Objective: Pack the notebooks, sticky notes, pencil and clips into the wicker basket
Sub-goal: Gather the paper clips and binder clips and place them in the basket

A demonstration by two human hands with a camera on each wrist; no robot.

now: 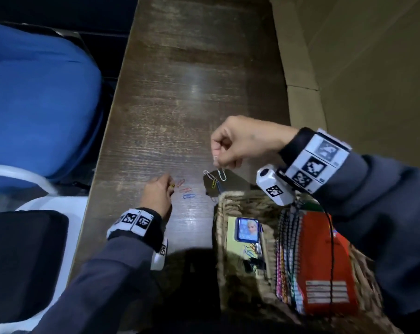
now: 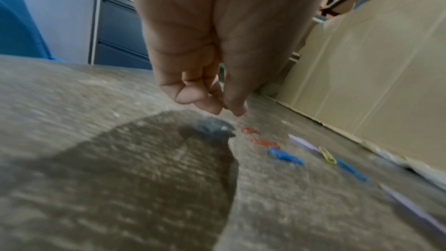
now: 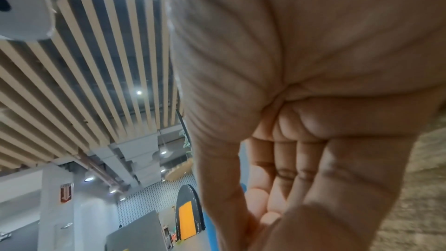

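Note:
My right hand pinches the top of a white paper clip, which hangs just above the table beyond the wicker basket. Another white clip, a yellow clip and a blue one lie beneath it. My left hand pinches a small yellow clip low over the table. Beside it lie two red clips and a blue clip. The basket holds spiral notebooks, a yellow sticky pad, a small blue notebook, a pencil and clips. In the right wrist view only curled fingers show.
The long dark wooden table stretches away from me. A blue chair stands on the left and a cardboard wall runs along the table's right side. A black case lies on a white chair at the near left.

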